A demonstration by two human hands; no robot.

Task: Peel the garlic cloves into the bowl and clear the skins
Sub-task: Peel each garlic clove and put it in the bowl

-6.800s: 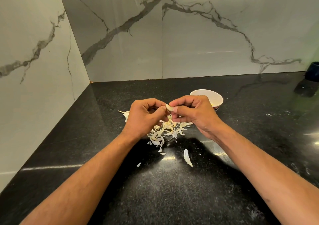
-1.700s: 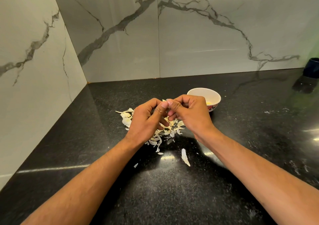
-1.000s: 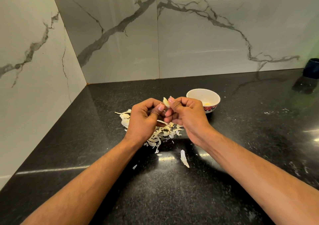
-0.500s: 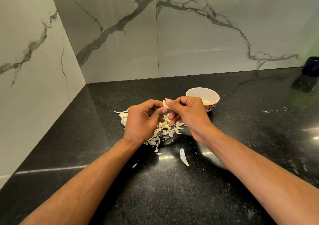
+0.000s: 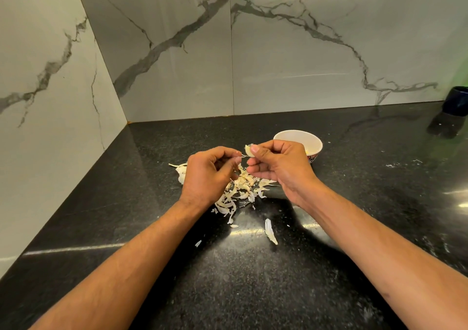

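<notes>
My right hand [image 5: 277,163] pinches a pale garlic clove [image 5: 249,150] between thumb and forefinger, just above the heap of skins. My left hand [image 5: 209,174] sits a little to the left, fingers curled, pinching a thin strip of skin [image 5: 242,155] that still runs to the clove. A pile of papery garlic skins [image 5: 240,190] lies on the black counter under both hands. The white bowl [image 5: 298,137] stands just behind my right hand, with something yellowish inside, mostly hidden.
A few stray skin pieces [image 5: 270,231] lie nearer to me on the black granite counter [image 5: 354,203]. Marble walls close the corner at left and back. A dark blue cup [image 5: 457,100] stands at the far right by the wall.
My hands have drawn slightly apart. The left hand has pulled a thin strip of skin away from the clove that the right hand keeps holding.
</notes>
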